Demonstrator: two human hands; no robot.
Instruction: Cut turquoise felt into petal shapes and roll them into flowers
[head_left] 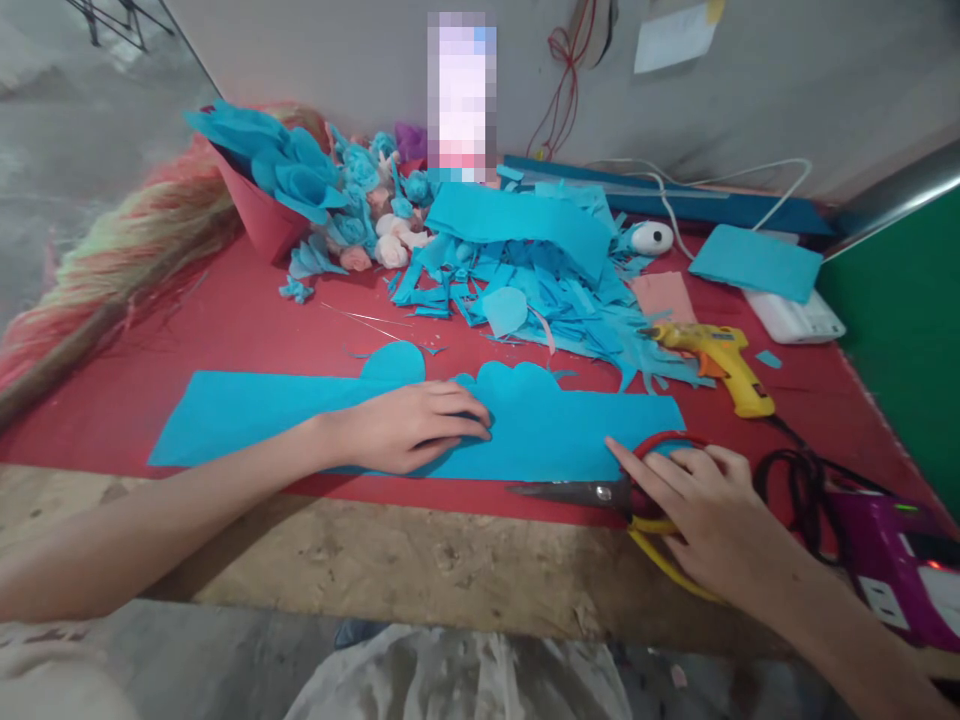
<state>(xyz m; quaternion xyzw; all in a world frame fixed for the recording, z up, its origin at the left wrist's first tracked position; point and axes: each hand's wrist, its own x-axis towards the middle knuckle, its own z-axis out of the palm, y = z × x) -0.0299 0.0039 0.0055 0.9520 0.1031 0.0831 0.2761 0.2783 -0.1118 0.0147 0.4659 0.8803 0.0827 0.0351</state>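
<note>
A long strip of blue crepe paper (247, 415) with scalloped bumps along its far edge lies on the red table cover (247, 320). My left hand (409, 428) rests on the strip near its middle, fingers curled and pressed together on the paper. My right hand (701, 515) lies over the red and yellow handles of a pair of scissors (577, 491) at the table's front edge, fingers spread across the handles. The blades lie flat, pointing left, just below the strip's lower edge.
A heap of blue paper scraps (540, 285) fills the table's middle back. A red cone with blue petals (262, 195) and small paper roses (375, 235) stand at back left. A yellow glue gun (724, 362) lies right, near a purple power strip (900, 560) and black cable.
</note>
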